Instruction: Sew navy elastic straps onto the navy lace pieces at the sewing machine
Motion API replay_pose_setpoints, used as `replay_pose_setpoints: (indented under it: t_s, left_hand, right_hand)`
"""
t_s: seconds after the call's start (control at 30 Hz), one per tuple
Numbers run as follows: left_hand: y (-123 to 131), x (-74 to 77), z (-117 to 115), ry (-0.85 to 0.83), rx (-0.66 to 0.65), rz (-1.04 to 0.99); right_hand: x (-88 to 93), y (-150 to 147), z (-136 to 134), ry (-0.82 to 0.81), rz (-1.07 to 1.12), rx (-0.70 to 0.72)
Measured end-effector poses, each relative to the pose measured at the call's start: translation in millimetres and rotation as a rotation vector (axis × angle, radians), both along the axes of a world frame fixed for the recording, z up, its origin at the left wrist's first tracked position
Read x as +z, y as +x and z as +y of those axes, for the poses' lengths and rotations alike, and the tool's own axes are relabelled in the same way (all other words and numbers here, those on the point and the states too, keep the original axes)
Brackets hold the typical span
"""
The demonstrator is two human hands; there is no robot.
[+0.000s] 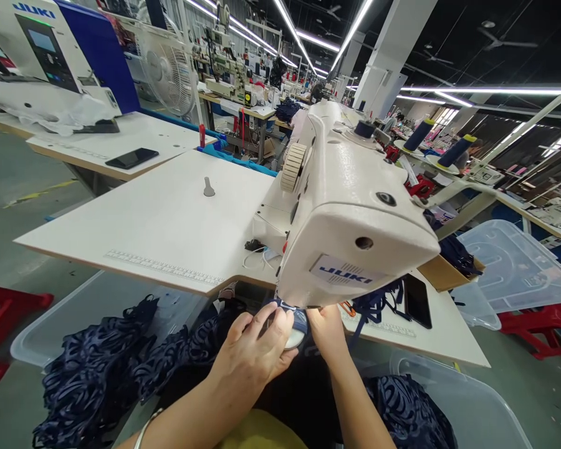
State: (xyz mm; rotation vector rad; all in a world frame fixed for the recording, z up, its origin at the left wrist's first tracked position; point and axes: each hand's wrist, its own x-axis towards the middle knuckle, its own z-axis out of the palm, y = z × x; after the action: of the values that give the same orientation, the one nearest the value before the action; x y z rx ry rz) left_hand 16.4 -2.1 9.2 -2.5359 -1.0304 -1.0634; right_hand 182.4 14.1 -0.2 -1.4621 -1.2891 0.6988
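Observation:
Under the head of a white JUKI sewing machine (350,249), a small navy garment piece (301,320) with a pale inner side is held at the needle area. My left hand (257,346) has its fingers bent over the left side of this piece and is closed on it. On the right edge, my right hand (328,333) grips the same piece, its fingertips partly hidden by the machine head. The needle and presser foot cannot be made out clearly. Navy straps (378,305) and an orange-handled tool (347,308) lie right of my right hand.
A dark phone (417,300) rests on the table's right part. Plastic bins with navy garments (98,368) stand below left, and another navy pile (409,408) sits below right. Thread cones (418,135) rise behind the machine. A grey keyhole-shaped mark (208,187) shows on the white table (168,212).

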Motion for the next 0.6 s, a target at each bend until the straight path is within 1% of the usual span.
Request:
replay_pose_setpoints:
  t_s: [0.1,0.2,0.27,0.37,0.47,0.53,0.6]
  left_hand:
    - [0,-2.3,1,0.025,-0.001,0.004]
    - [1,-6.9,4,0.07,0.003,-0.003]
    - [3,-10.2,6,0.083,0.006,0.0]
    - [5,-11.8,6,0.063,-0.001,0.011]
    - [5,-9.0,3,0.014,-0.016,0.035]
    - [5,-6.8,2,0.008,-0.023,0.037]
    - [6,-5.0,2,0.02,-0.03,0.029]
  right_hand:
    - [-13.3,1,-6,-0.019,0.089,-0.052]
    - [-30.2,5,-12,-0.028,0.081,-0.091]
    - [-45.2,9,-16,-0.06,0.081,-0.102]
    - [-75.8,15,-21,-0.114,0.199,-0.119]
    - [-111.3,18,-24,-0.185,0.31,-0.112]
    - [-131.6,15,-26,-0.244,0.367,-0.071]
    - [-145.1,7,-26,-0.29,0.415,-0.014]
